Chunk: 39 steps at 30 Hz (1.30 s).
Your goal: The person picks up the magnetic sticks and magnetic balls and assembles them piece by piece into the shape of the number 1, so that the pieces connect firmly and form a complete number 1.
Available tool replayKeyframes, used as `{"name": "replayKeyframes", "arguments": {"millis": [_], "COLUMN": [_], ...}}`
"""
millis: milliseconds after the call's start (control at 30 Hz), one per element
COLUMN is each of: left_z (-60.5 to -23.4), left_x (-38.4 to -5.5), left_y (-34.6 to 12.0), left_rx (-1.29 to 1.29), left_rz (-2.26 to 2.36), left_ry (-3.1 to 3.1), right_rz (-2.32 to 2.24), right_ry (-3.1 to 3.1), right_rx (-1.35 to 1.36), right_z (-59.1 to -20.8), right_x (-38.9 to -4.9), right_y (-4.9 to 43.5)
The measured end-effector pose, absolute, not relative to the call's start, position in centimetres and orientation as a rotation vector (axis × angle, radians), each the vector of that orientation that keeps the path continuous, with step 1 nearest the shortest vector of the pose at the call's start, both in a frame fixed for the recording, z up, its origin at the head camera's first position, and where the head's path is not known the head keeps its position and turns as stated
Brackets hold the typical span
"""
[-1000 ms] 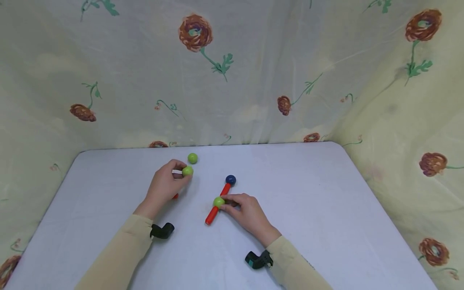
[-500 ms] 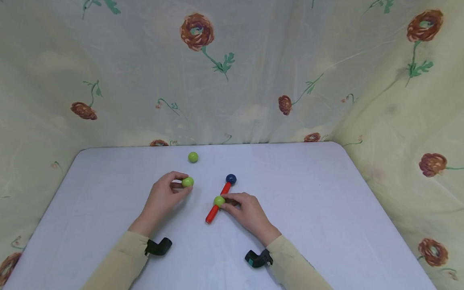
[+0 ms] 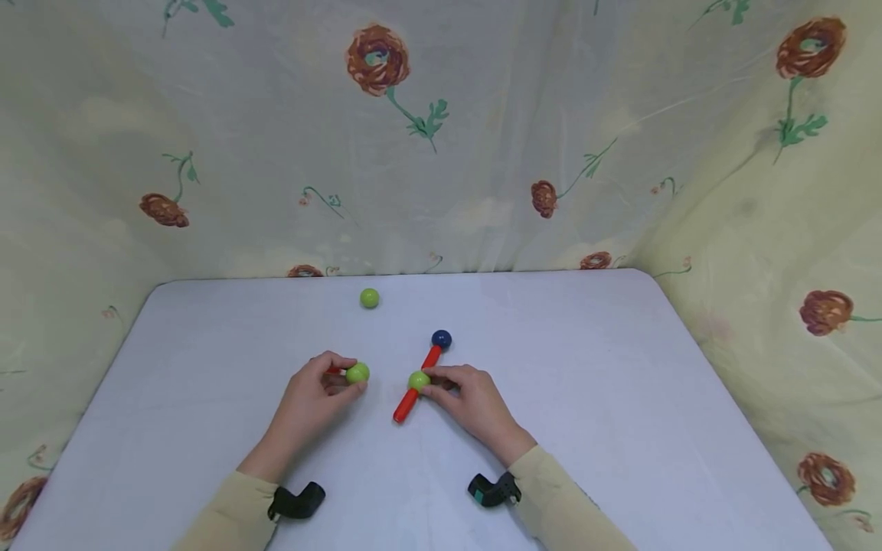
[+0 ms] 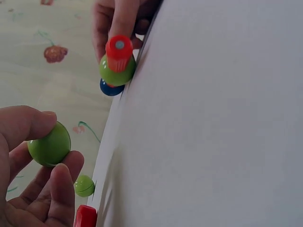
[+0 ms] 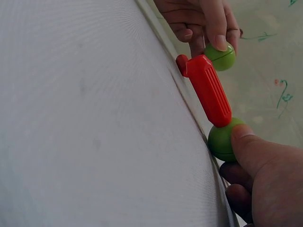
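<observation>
My left hand [image 3: 303, 402] pinches a green ball [image 3: 357, 373] between thumb and fingers, left of the table's middle. Across from it, my right hand [image 3: 475, 402] holds another green ball [image 3: 417, 381] by thumb and forefinger. That ball joins two red rods: the near rod [image 3: 406, 406] has a free end with a grey spot, seen in the left wrist view, and the far rod [image 3: 432, 357] meets a dark blue ball [image 3: 442, 339]. The two green balls are apart. A further red rod [image 4: 85, 216] lies beyond my left fingers, mostly hidden in the head view.
A loose green ball [image 3: 369, 298] lies near the back edge of the white table [image 3: 620, 367]. Flower-print cloth [image 3: 475, 153] hangs behind and at the sides. Each wrist wears a black camera, such as the left one [image 3: 298, 501].
My left hand has drawn back toward me with its green ball, away from the loose green ball. My right hand and the joined rods stay nearly still.
</observation>
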<state>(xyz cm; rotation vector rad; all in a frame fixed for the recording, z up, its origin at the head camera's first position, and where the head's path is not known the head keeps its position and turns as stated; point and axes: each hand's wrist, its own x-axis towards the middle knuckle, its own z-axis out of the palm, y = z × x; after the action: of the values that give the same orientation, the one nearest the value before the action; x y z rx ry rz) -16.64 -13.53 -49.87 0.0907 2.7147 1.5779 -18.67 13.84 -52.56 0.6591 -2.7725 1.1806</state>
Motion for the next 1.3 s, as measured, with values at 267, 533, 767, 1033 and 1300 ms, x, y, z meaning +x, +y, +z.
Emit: {"name": "replayKeyframes", "arguments": {"millis": [267, 533, 767, 1033, 1300], "left_z": [-50.3, -51.2, -51.5, -51.8, -51.9], "left_x": [-15.0, -13.5, -12.8, -12.5, -12.4], "left_y": [-13.2, -12.8, -12.3, -12.3, -12.2], "left_rx": [0.059, 0.067, 0.123, 0.314, 0.346], "left_rz": [1.622, 1.603, 1.571, 1.514, 1.439], "left_ry": [2.669, 2.692, 2.716, 2.776, 2.799], "right_rz": [1.186, 1.194, 1.198, 1.18, 1.183], "right_ry": [-2.781, -2.792, -2.792, -2.765, -2.764], "right_rx": [0.653, 0.643, 0.651, 0.665, 0.664], "right_z": [-52.5, -52.7, -52.8, -52.7, -52.7], "right_x": [-18.7, -18.7, -18.8, -18.9, -18.8], "right_y": [13.9, 13.9, 13.9, 13.9, 13.9]}}
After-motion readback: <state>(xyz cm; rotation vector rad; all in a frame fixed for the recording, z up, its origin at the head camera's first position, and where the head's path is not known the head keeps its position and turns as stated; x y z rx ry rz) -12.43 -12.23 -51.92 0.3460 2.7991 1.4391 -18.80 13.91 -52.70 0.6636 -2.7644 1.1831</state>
